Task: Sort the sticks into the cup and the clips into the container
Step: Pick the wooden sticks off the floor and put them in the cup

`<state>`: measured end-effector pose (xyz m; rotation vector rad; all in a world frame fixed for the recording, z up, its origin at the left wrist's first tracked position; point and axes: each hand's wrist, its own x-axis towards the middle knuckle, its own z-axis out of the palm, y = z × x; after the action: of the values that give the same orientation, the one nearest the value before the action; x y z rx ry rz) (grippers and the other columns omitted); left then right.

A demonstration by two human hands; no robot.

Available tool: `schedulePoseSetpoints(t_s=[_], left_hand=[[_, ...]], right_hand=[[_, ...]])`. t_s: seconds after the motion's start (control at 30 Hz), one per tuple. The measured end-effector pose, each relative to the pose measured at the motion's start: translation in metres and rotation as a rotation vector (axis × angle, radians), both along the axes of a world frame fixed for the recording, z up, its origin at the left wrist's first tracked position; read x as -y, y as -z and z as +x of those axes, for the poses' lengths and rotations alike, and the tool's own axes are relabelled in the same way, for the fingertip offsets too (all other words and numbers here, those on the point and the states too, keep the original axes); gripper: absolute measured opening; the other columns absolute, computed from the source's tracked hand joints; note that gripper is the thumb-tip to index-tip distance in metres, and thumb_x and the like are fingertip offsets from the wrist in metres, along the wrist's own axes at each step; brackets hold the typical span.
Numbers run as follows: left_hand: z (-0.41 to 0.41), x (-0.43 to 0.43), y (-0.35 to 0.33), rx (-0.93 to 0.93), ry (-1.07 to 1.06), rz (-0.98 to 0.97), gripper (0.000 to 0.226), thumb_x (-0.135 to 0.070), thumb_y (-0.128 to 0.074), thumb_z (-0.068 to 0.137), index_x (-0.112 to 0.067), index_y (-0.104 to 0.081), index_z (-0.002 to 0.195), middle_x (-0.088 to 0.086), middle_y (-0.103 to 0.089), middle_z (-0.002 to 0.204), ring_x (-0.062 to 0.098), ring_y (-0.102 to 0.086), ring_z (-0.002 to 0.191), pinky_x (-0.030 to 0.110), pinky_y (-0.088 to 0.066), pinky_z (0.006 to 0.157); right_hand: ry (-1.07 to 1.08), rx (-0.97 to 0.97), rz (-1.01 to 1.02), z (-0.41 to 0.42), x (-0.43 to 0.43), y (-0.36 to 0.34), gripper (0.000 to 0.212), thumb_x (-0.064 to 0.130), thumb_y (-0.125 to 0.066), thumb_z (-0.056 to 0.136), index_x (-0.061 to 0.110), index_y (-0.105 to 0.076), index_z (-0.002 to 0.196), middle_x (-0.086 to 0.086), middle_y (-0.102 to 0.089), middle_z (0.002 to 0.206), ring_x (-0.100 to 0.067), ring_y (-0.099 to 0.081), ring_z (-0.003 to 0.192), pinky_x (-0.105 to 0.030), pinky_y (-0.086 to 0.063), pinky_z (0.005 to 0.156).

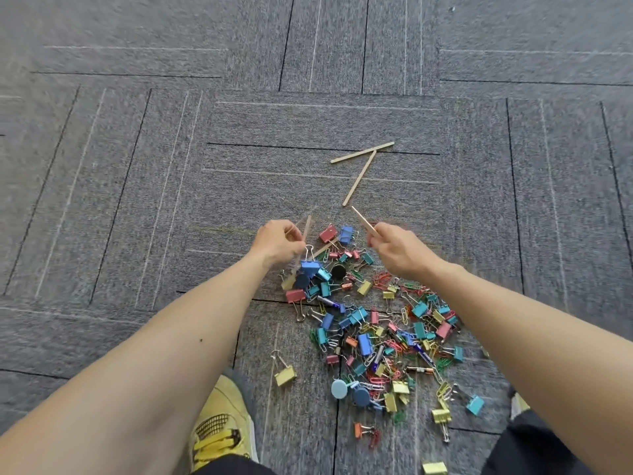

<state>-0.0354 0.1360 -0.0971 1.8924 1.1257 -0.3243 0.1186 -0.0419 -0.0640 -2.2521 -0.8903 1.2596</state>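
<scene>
A heap of coloured binder clips and paper clips (376, 330) lies spread on the grey carpet. My left hand (279, 241) pinches a blurred wooden stick (307, 225) at the heap's far left edge. My right hand (394, 246) grips another wooden stick (362, 219) that points up and left. Two more sticks lie on the carpet beyond the hands: one nearly level (362, 152), one slanted (359, 178) beneath it. Another stick (325, 249) lies partly buried among the clips between my hands. No cup or container is in view.
Grey carpet tiles (137, 166) cover the whole floor. A yellow shoe (222, 423) stands at the bottom centre, left of the heap. A lone yellow binder clip (285, 374) lies apart from the heap. Dark trouser legs show at the bottom right.
</scene>
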Motion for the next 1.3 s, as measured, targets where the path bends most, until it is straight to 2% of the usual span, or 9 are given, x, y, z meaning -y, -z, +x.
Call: schedulePoseSetpoints(t_s=[0.07, 0.23, 0.33, 0.57, 0.8, 1.0, 1.1, 1.23, 1.3], left_hand=[[-0.002, 0.001, 0.0, 0.018, 0.0, 0.024, 0.019, -0.005, -0.063, 0.09, -0.011, -0.063, 0.108, 0.004, -0.063, 0.098, 0.018, -0.062, 0.087, 0.03, -0.054, 0.081], [0.002, 0.002, -0.001, 0.0, -0.003, 0.103, 0.016, -0.009, -0.041, 0.1, -0.011, -0.057, 0.1, 0.005, -0.058, 0.099, 0.017, -0.054, 0.08, 0.035, -0.05, 0.069], [0.01, 0.007, 0.003, -0.006, 0.091, 0.175, 0.015, -0.009, -0.034, 0.102, -0.01, -0.049, 0.102, 0.008, -0.055, 0.092, 0.014, -0.046, 0.068, 0.027, -0.038, 0.053], [0.014, 0.025, 0.015, -0.153, 0.132, 0.164, 0.015, -0.03, -0.065, 0.091, -0.018, -0.057, 0.092, 0.0, -0.068, 0.08, 0.011, -0.068, 0.064, 0.03, -0.057, 0.061], [0.023, 0.039, 0.015, -0.275, 0.211, 0.28, 0.015, -0.027, -0.066, 0.091, -0.013, -0.062, 0.092, 0.001, -0.065, 0.079, 0.018, -0.065, 0.074, 0.036, -0.057, 0.072], [0.016, 0.03, 0.014, -0.316, 0.246, 0.135, 0.011, -0.014, -0.061, 0.092, -0.01, -0.065, 0.083, 0.007, -0.068, 0.085, 0.022, -0.067, 0.077, 0.04, -0.058, 0.076], [0.011, 0.019, 0.008, -0.235, 0.189, 0.031, 0.011, -0.011, -0.056, 0.094, -0.011, -0.059, 0.083, 0.01, -0.065, 0.092, 0.02, -0.062, 0.074, 0.033, -0.056, 0.069], [0.012, 0.005, -0.005, -0.225, 0.17, -0.087, 0.016, -0.007, -0.044, 0.097, 0.002, -0.049, 0.109, 0.011, -0.052, 0.103, 0.012, -0.046, 0.066, 0.025, -0.041, 0.057], [0.01, 0.0, -0.014, -0.224, 0.162, -0.197, 0.012, -0.006, -0.042, 0.1, 0.003, -0.045, 0.107, 0.009, -0.051, 0.101, 0.009, -0.045, 0.067, 0.022, -0.04, 0.059]], right_hand=[[0.001, -0.005, -0.005, -0.004, 0.003, 0.002, 0.026, 0.024, -0.031, 0.107, 0.01, -0.051, 0.1, -0.005, -0.057, 0.089, -0.013, -0.045, 0.063, -0.024, -0.036, 0.051], [0.0, -0.011, -0.001, -0.01, 0.009, 0.003, 0.024, 0.023, -0.032, 0.107, 0.016, -0.047, 0.09, -0.002, -0.053, 0.082, -0.011, -0.043, 0.06, -0.021, -0.033, 0.048], [0.01, -0.009, -0.004, -0.01, 0.008, 0.002, 0.025, 0.023, -0.032, 0.107, 0.017, -0.046, 0.087, -0.002, -0.054, 0.082, -0.012, -0.043, 0.06, -0.023, -0.035, 0.049], [0.055, -0.019, -0.019, -0.007, 0.01, 0.003, 0.025, 0.025, -0.033, 0.107, 0.013, -0.048, 0.091, -0.006, -0.056, 0.084, -0.014, -0.044, 0.061, -0.027, -0.036, 0.05], [0.118, -0.066, -0.044, -0.002, 0.014, -0.001, 0.027, 0.014, -0.035, 0.104, 0.013, -0.054, 0.085, -0.007, -0.059, 0.078, -0.016, -0.048, 0.06, -0.027, -0.038, 0.048], [0.131, -0.071, -0.053, 0.002, 0.012, -0.006, 0.025, 0.013, -0.036, 0.105, 0.007, -0.059, 0.096, -0.009, -0.061, 0.083, -0.016, -0.049, 0.059, -0.025, -0.038, 0.047], [0.181, -0.076, -0.028, 0.003, 0.008, -0.008, 0.024, 0.012, -0.037, 0.104, 0.006, -0.059, 0.096, -0.01, -0.06, 0.084, -0.014, -0.046, 0.057, -0.023, -0.036, 0.044], [0.227, -0.107, -0.009, 0.004, 0.004, -0.009, 0.025, 0.011, -0.037, 0.104, 0.007, -0.06, 0.094, -0.011, -0.061, 0.085, -0.013, -0.045, 0.056, -0.024, -0.035, 0.043], [0.229, -0.112, -0.007, 0.004, 0.002, -0.011, 0.026, 0.01, -0.037, 0.104, 0.008, -0.06, 0.092, -0.011, -0.061, 0.084, -0.013, -0.046, 0.057, -0.024, -0.035, 0.044]])
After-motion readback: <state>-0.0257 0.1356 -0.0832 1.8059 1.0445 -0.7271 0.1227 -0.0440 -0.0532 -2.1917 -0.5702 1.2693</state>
